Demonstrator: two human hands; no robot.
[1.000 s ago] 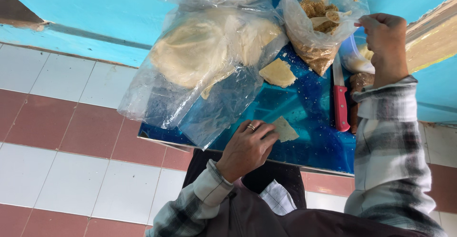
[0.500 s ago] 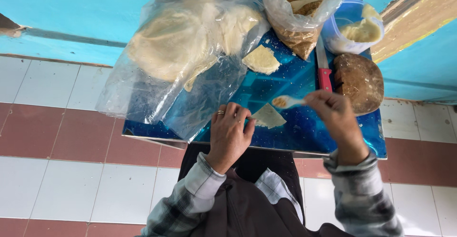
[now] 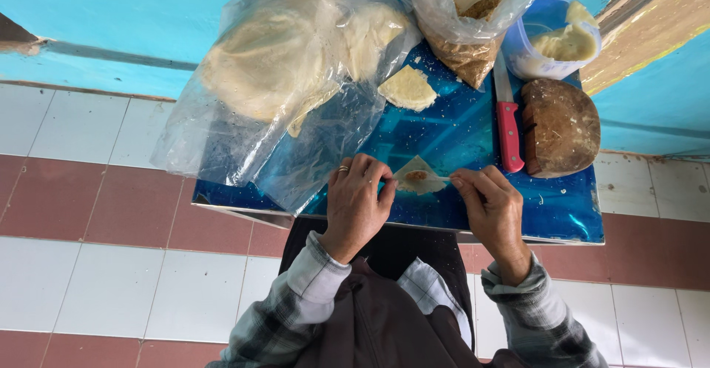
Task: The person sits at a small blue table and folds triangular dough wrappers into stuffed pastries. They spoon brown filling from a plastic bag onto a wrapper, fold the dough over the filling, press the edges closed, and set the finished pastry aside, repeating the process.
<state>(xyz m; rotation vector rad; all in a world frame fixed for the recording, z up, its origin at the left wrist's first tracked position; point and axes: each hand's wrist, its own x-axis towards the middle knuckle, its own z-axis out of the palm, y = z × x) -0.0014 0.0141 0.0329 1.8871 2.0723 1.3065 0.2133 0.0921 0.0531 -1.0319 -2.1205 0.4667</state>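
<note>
The small spoon has come from the far bag down to the wrapper (image 3: 418,178), and a bit of filling now lies on it. The left hand (image 3: 358,204) pins the wrapper on the table (image 3: 473,139); the right hand (image 3: 491,207) pinches the spoon handle (image 3: 441,178).

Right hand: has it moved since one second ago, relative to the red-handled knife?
Yes. The right hand came from beyond the red-handled knife, by the bags, to the near edge beside the triangular pastry wrapper.
</note>
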